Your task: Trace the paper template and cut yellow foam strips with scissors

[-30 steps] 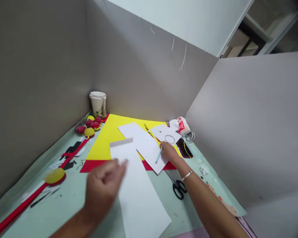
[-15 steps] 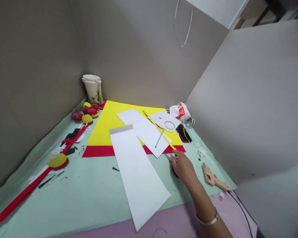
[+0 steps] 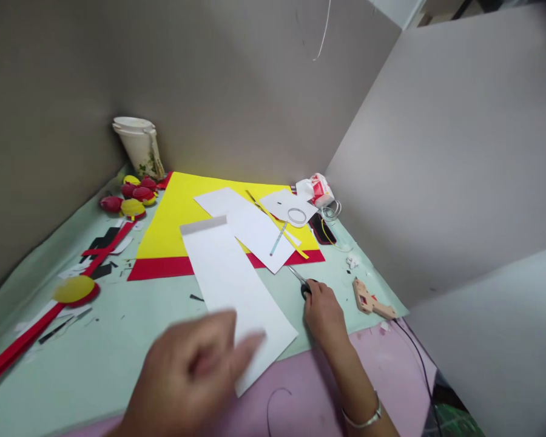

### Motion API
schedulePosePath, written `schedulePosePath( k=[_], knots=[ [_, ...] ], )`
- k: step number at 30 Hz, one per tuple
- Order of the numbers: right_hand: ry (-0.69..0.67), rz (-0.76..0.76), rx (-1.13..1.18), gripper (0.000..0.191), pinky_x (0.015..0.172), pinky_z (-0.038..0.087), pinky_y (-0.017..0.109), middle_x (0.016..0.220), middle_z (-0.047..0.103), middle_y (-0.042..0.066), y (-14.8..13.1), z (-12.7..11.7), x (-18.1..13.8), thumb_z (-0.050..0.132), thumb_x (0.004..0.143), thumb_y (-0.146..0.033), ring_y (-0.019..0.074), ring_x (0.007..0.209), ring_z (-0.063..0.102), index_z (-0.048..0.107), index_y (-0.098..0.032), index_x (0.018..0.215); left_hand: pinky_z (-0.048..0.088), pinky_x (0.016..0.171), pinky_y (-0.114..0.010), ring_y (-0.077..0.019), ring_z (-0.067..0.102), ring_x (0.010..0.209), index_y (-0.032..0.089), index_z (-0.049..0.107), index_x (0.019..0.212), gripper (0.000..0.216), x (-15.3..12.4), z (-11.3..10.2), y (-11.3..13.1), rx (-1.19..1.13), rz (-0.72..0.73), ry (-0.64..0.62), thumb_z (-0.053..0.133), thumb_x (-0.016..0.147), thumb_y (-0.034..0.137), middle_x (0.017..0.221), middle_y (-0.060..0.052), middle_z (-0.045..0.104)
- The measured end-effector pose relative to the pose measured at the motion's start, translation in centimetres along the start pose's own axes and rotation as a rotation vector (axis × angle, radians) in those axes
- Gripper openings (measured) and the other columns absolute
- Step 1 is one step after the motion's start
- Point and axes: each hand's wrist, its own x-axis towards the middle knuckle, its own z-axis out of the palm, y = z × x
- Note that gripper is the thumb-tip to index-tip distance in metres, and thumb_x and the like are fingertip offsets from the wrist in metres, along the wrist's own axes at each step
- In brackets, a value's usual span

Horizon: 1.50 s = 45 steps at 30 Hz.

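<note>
My right hand (image 3: pixel 323 306) is closed on the black handles of a pair of scissors (image 3: pixel 297 274), whose blades point away toward the red strip. My left hand (image 3: pixel 191 364) is in the foreground, blurred by motion, over the near part of a folded white paper sheet (image 3: pixel 236 276). Its fingers are curled with the thumb held apart, and nothing shows in it; whether it touches the sheet I cannot tell. Behind lies a second white sheet (image 3: pixel 250 224) on a yellow sheet (image 3: pixel 164 224), with a yellow strip (image 3: pixel 277 224) and a thin pale-blue stick (image 3: pixel 278 238) on top.
A beige glue gun (image 3: pixel 370 300) with a black cord lies at right. A phone (image 3: pixel 322 230), a coil of white wire (image 3: pixel 331 210) and a tissue pack (image 3: pixel 321 189) are at the far right. Red and yellow pieces (image 3: pixel 131 208) and a white bucket (image 3: pixel 139 149) stand at left.
My left hand has come into view at the bottom. My right hand has shifted back onto the scissors' handles and closed. The camera view has turned slightly, so everything sits further left.
</note>
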Motion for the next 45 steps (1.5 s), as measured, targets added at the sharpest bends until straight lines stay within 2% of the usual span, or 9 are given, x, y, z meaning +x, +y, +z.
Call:
schedulePosePath(
  k=[3, 8, 15, 19, 22, 28, 35, 39, 45],
  knots=[
    [-0.020, 0.033, 0.008, 0.031, 0.071, 0.041, 0.033, 0.101, 0.062, 0.014, 0.1, -0.4, -0.5, 0.045, 0.088, -0.012, 0.0283, 0.093, 0.055, 0.059, -0.016, 0.116, 0.028, 0.045, -0.028, -0.0147, 0.034, 0.048, 0.024, 0.035, 0.055, 0.043, 4.1, 0.1, -0.3, 0.055, -0.059, -0.182, 0.063, 0.073, 0.052, 0.052, 0.004, 0.035],
    [-0.049, 0.092, 0.141, 0.039, 0.071, 0.044, 0.032, 0.100, 0.062, 0.010, 0.5, -1.8, -2.2, 0.047, 0.087, -0.018, 0.0245, 0.087, 0.059, 0.052, -0.019, 0.125, 0.028, 0.048, -0.026, -0.0129, 0.036, 0.049, 0.023, 0.042, 0.060, 0.039, 8.9, 0.6, -5.4, 0.026, -0.203, -0.005, 0.058, 0.077, 0.053, 0.053, 0.006, 0.041],
    [-0.362, 0.356, 1.077, 0.047, 0.058, 0.048, 0.029, 0.076, 0.054, -0.002, -0.6, -4.1, -6.8, 0.059, 0.083, -0.045, 0.0153, 0.059, 0.057, 0.050, -0.022, 0.124, 0.029, 0.050, -0.027, -0.0121, 0.034, 0.051, 0.022, 0.044, 0.061, 0.033, 8.8, 0.2, -7.0, -0.052, -0.170, 0.137, 0.061, 0.077, 0.046, 0.055, 0.006, 0.041],
    [-0.637, 0.417, 1.315, 0.064, 0.051, 0.046, 0.027, 0.060, 0.060, 0.000, -1.7, -3.9, -9.9, 0.064, 0.078, -0.059, 0.0159, 0.052, 0.058, 0.053, -0.014, 0.122, 0.026, 0.049, -0.027, -0.0116, 0.032, 0.049, 0.023, 0.043, 0.060, 0.034, 8.6, 0.4, -6.8, -0.085, -0.170, 0.120, 0.062, 0.077, 0.045, 0.054, 0.006, 0.037],
    [-0.714, 0.477, 1.475, 0.070, 0.049, 0.045, 0.026, 0.074, 0.067, 0.005, -2.4, -2.9, -12.0, 0.068, 0.075, -0.062, 0.0184, 0.059, 0.065, 0.051, -0.016, 0.125, 0.026, 0.047, -0.027, -0.0116, 0.031, 0.048, 0.023, 0.043, 0.060, 0.034, 8.5, 0.4, -6.6, -0.079, -0.179, 0.114, 0.061, 0.077, 0.045, 0.053, 0.006, 0.036],
    [-0.479, 0.572, 1.499, 0.077, 0.047, 0.047, 0.028, 0.092, 0.069, 0.012, -4.4, -0.7, -14.3, 0.076, 0.064, -0.063, 0.0244, 0.073, 0.067, 0.052, -0.020, 0.123, 0.028, 0.047, -0.026, -0.0119, 0.032, 0.049, 0.023, 0.041, 0.062, 0.033, 8.1, 0.3, -6.0, -0.076, -0.142, 0.110, 0.059, 0.079, 0.045, 0.054, 0.006, 0.037],
    [-0.482, 0.478, 1.381, 0.064, 0.069, 0.052, 0.029, 0.095, 0.071, 0.011, -6.1, 1.2, -13.7, 0.081, 0.063, -0.044, 0.0222, 0.081, 0.068, 0.060, -0.018, 0.118, 0.029, 0.048, -0.027, -0.0118, 0.032, 0.049, 0.023, 0.039, 0.061, 0.036, 7.9, 0.1, -5.9, -0.104, -0.122, 0.067, 0.057, 0.081, 0.046, 0.053, 0.006, 0.037],
    [-0.484, 0.432, 1.484, 0.063, 0.066, 0.052, 0.030, 0.095, 0.071, 0.012, -6.6, 1.9, -13.5, 0.080, 0.063, -0.044, 0.0216, 0.077, 0.067, 0.061, -0.017, 0.117, 0.028, 0.049, -0.026, -0.0112, 0.032, 0.050, 0.022, 0.038, 0.061, 0.038, 7.9, 0.0, -6.3, -0.182, -0.098, 0.040, 0.053, 0.086, 0.047, 0.054, 0.006, 0.036],
    [-0.400, 0.481, 1.495, 0.062, 0.065, 0.052, 0.030, 0.095, 0.072, 0.013, -6.6, 2.0, -12.9, 0.082, 0.060, -0.045, 0.0224, 0.075, 0.068, 0.065, -0.017, 0.113, 0.031, 0.047, -0.022, -0.0086, 0.037, 0.049, 0.021, 0.044, 0.067, 0.035, 8.1, 0.1, -6.5, -0.258, -0.229, 0.015, 0.048, 0.088, 0.048, 0.059, 0.006, 0.043]
  ],
)
